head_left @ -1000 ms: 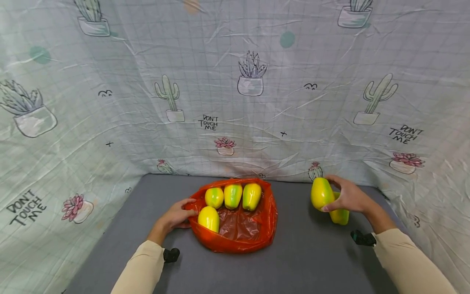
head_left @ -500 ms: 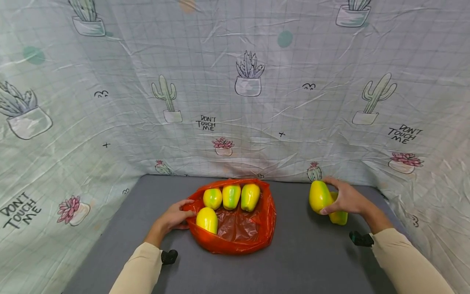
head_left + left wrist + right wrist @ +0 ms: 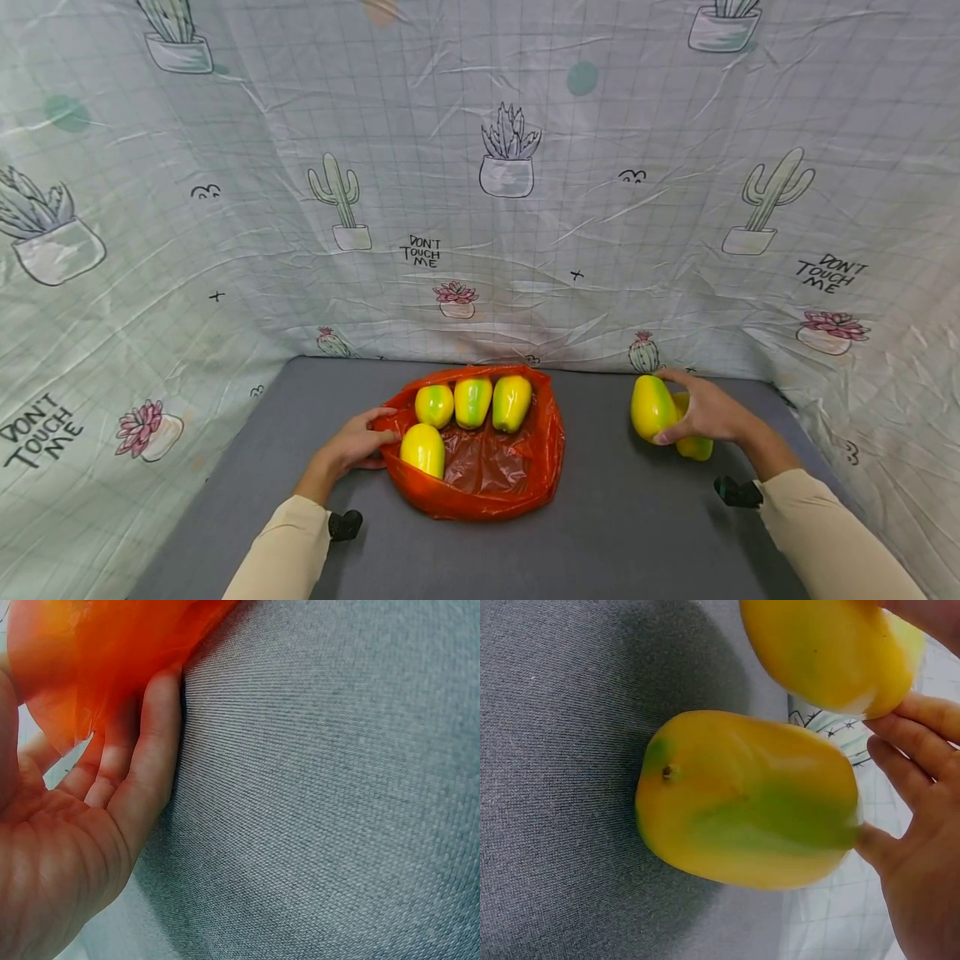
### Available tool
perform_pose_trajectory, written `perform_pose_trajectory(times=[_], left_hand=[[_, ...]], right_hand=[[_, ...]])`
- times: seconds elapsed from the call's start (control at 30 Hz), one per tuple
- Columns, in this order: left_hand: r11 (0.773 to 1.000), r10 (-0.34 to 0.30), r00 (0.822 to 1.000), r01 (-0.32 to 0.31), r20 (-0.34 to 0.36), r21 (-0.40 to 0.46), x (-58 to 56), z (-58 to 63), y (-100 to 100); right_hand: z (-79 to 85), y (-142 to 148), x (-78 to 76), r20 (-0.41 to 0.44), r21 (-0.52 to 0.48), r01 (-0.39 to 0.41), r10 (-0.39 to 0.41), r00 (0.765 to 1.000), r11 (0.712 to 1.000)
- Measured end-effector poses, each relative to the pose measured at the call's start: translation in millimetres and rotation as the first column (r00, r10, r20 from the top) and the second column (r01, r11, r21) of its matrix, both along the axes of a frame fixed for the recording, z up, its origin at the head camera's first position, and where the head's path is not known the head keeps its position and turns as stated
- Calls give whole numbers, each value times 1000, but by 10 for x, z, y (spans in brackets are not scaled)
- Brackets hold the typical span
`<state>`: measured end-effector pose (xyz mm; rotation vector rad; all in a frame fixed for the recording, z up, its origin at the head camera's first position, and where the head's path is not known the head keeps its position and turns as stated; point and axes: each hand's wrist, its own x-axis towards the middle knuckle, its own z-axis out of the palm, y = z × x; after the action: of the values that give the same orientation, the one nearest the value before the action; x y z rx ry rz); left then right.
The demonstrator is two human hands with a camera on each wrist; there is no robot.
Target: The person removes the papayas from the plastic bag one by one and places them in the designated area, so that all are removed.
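My left hand (image 3: 351,442) pinches the left rim of an orange-red plastic bag (image 3: 498,504), its fingers along the outside in the left wrist view. The bag lies with its mouth wide, several yellow-green papayas (image 3: 512,403) inside: a row along the back and one papaya (image 3: 422,451) at the front left. On the right, my right hand (image 3: 712,410) holds a papaya (image 3: 651,408) between thumb and fingers. Another papaya (image 3: 750,799) lies on the table right beside it, partly hidden by the hand in the head view.
The grey cloth-topped table (image 3: 600,533) reaches back to a hanging cactus-print curtain (image 3: 555,325), which also encloses the left and right sides. Black straps with small devices (image 3: 738,492) sit at both wrists.
My right hand has come down slightly and a little nearer with the papaya it holds. The left hand stays at the bag's rim.
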<state>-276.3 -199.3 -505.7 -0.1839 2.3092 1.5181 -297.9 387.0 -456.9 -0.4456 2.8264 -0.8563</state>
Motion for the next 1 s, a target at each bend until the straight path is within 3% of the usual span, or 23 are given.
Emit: perform_pose_trajectory(times=[0.5,0.73,1.0], left_hand=[[1000,6,1000,-6,6,-4,12,19,7],[1000,5,1000,-5,3,-9,17,11,9],[1000,20,1000,-20,7,-7,21,24,17]], right_hand=[[-102,-27,-26,-41,43,-33,35,999,999],[-165,-38,-41,-107,102,-58,69,992,993],[-173,-49,-27,-80,170,-68,83,993,983]])
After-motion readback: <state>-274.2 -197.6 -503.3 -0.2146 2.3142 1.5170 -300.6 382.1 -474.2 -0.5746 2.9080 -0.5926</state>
